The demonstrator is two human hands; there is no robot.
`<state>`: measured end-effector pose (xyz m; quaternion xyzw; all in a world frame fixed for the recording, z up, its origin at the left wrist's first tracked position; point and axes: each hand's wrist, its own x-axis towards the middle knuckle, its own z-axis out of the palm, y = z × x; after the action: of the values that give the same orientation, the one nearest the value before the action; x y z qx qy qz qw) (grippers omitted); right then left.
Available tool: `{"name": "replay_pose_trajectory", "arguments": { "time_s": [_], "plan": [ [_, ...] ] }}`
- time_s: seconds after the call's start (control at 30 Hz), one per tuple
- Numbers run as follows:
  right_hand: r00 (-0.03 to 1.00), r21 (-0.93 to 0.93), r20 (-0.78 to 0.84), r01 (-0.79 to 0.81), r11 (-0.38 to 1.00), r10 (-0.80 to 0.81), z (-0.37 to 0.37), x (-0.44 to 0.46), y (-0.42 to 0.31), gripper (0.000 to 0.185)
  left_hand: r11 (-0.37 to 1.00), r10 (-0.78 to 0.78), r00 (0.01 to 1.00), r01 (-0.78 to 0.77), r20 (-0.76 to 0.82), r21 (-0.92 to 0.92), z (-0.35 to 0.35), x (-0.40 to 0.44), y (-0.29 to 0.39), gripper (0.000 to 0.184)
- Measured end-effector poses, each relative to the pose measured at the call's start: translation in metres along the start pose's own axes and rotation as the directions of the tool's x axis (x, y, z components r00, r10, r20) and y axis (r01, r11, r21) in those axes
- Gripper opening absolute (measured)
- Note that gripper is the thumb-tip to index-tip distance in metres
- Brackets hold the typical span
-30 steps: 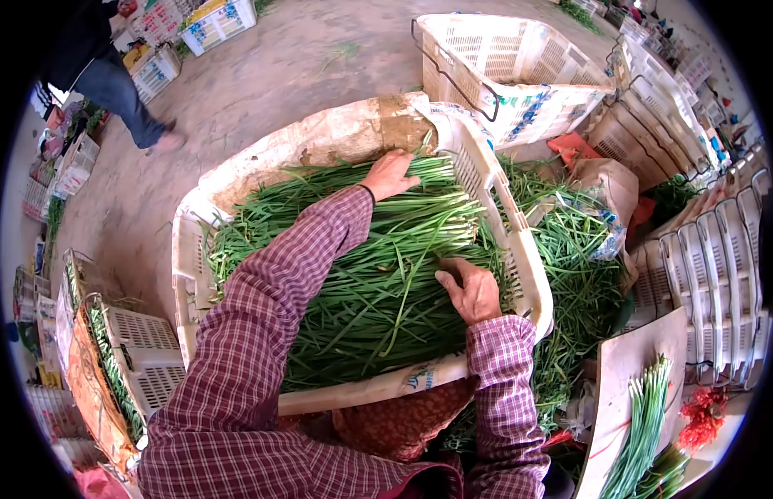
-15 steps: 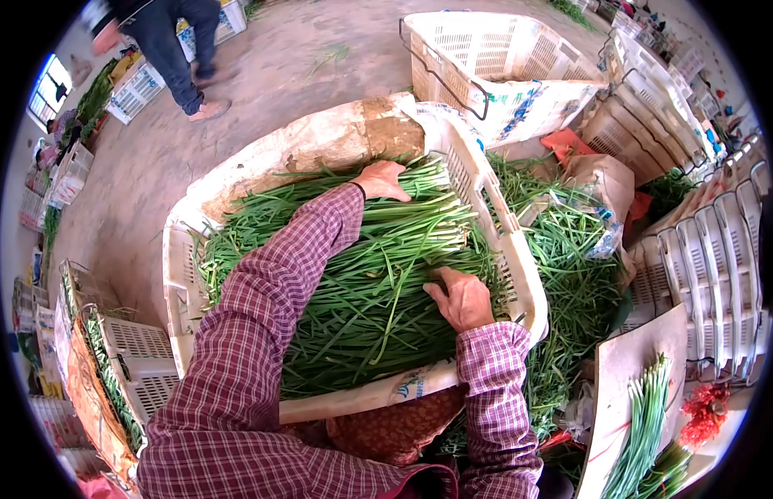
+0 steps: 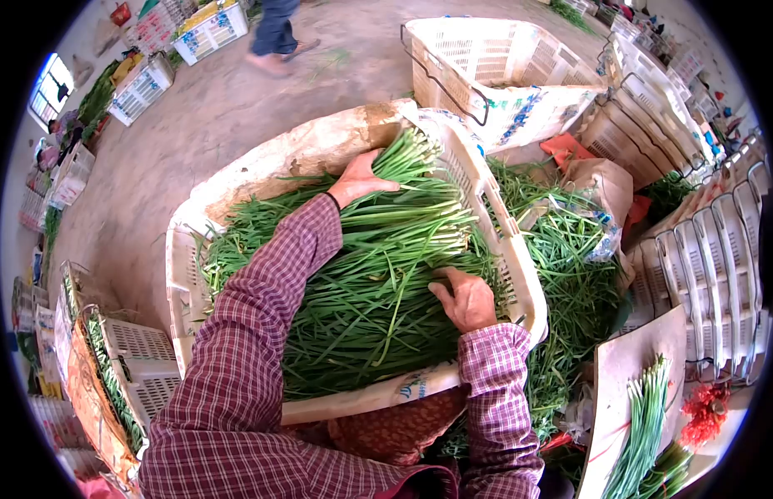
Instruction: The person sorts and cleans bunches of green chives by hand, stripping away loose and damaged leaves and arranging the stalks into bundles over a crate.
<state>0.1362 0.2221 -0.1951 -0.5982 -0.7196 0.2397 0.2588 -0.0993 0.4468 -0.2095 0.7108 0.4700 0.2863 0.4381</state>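
Observation:
A white plastic crate (image 3: 530,287) holds a thick layer of long green stalks (image 3: 361,283), their pale ends towards the right. At the crate's far side my left hand (image 3: 361,179) is wrapped round a bundle of stalks (image 3: 411,158), whose pale ends are tilted up by the far right corner; its fingertips are hidden behind them. My right hand (image 3: 468,299) rests on the stalks near the right side, fingers curled down among them, with the fingertips out of sight. What it holds, if anything, cannot be made out.
Loose greens (image 3: 569,283) lie right of the crate, beside stacked crates (image 3: 703,274). Another white crate (image 3: 503,58) stands beyond. At lower right a board (image 3: 607,399) bears a bundle of green stalks. A person's legs (image 3: 277,33) show at the top, on the floor beyond.
My left hand has moved slightly left, and the bundle at it now tilts up at the far corner. My right hand has hardly moved. The person in the background has walked to the right.

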Motion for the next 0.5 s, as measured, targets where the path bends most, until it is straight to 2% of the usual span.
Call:
{"name": "replay_pose_trajectory", "arguments": {
  "time_s": [0.03,0.07,0.1,0.17,0.23,0.27,0.3,0.33,0.37,0.5],
  "plan": [
    [0.995,0.05,-0.086,0.058,0.997,-0.054,-0.001,0.003,-0.001,0.03,0.996,0.055,0.997,-0.058,-0.049,-0.068,-0.006,-0.011,0.008,0.075],
    [0.996,0.088,-0.09,0.014,0.996,-0.006,-0.003,0.008,-0.003,0.031,0.997,0.037,0.996,-0.042,-0.086,-0.06,-0.014,-0.023,0.017,0.078],
    [0.993,0.183,-0.111,-0.021,0.983,0.042,-0.006,0.012,-0.008,0.04,0.998,0.019,0.992,-0.026,-0.123,-0.054,-0.021,-0.031,0.021,0.082],
    [0.971,0.126,-0.241,0.048,0.991,-0.016,-0.013,0.023,-0.018,0.052,0.996,0.043,0.985,-0.055,-0.167,-0.069,-0.035,-0.04,0.018,0.087],
    [0.969,0.166,-0.246,0.064,0.984,-0.022,-0.03,0.041,-0.038,0.074,0.984,0.004,0.987,-0.033,-0.162,-0.176,-0.049,-0.061,0.04,0.086],
    [0.967,0.175,-0.251,0.085,0.981,-0.039,-0.028,0.054,-0.04,0.077,0.969,0.034,0.985,-0.074,-0.169,-0.237,-0.052,-0.062,0.031,0.085],
    [0.965,0.183,-0.257,0.105,0.978,-0.055,-0.024,0.067,-0.041,0.081,0.969,0.033,0.984,-0.075,-0.174,-0.236,-0.055,-0.069,0.038,0.085],
    [0.985,0.255,-0.17,0.024,0.967,0.02,-0.019,0.078,-0.041,0.087,0.978,0.027,0.982,-0.065,-0.186,-0.2,-0.057,-0.079,0.053,0.084],
    [0.99,0.321,-0.132,-0.006,0.947,0.051,-0.005,0.089,-0.031,0.089,0.985,0.021,0.98,-0.055,-0.198,-0.165,-0.059,-0.086,0.06,0.083],
    [0.97,0.346,-0.223,-0.009,0.938,0.092,0.025,0.103,-0.029,0.087,0.978,0.0,0.978,-0.043,-0.209,-0.204,-0.067,-0.096,0.056,0.077]
  ]
}}
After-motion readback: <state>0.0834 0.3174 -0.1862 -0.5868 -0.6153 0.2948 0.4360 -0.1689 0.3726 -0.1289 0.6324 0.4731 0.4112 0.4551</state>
